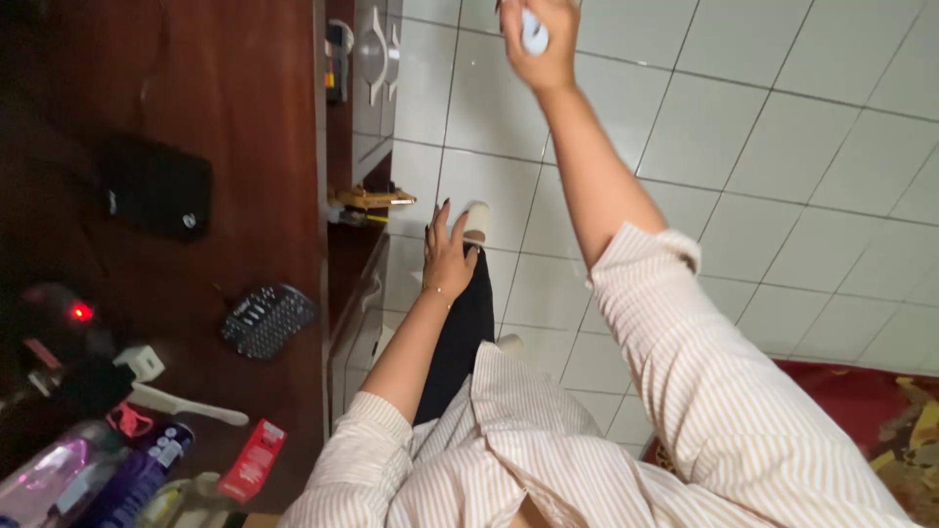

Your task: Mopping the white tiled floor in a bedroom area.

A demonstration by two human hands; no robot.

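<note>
Gripping a small pale rounded object, the right hand is stretched far forward and up, at the top edge of the view, with the fingers curled around the thing so that only a pale patch shows between them. What the object is cannot be told from here; it sits inside the fist, near the thumb side, held clear of the body at the end of a fully extended arm in a striped sleeve.

Lower and nearer the body, the left hand hangs with fingers loosely spread, holding nothing. It hovers just beside the edge of a dark wooden cabinet, above a dark trouser leg and a pale slipper on the white tiled floor. The hand seems held out for balance rather than for grasping, though that is only a judgement.

On the cabinet top to the left lie a small black keypad remote, a flat black box, a white comb, a red packet and purple bottles crowded at the near corner. All of these are well apart from the right hand. A red patterned rug shows at the lower right.
</note>
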